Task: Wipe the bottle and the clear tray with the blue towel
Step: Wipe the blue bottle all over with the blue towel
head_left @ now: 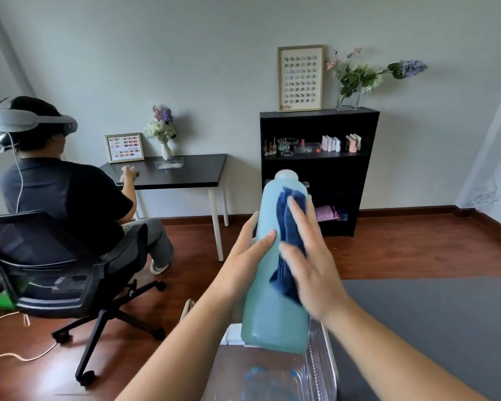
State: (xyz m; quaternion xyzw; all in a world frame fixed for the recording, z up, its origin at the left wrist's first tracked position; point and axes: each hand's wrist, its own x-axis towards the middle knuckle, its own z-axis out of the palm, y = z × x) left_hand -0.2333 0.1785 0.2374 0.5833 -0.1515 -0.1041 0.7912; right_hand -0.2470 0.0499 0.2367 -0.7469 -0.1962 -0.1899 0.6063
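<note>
I hold the bottle [275, 285] upright in the air above the clear tray [321, 369], which lies on the grey worktop [434, 322] directly below it. My left hand [245, 261] is closed around the bottle's left side at mid-height, thumb laid across the front; this grip carries the bottle's weight. My right hand [310, 273] lies flat with its fingers spread, pressing the blue towel [289, 241] against the bottle's front; it is not closed around anything. The bottle's long axis runs near vertical, cap at the top, away from me. The towel covers only the middle band of the front. In my judgement, the next stroke follows that axis, with the right hand nearer the unwiped areas.
</note>
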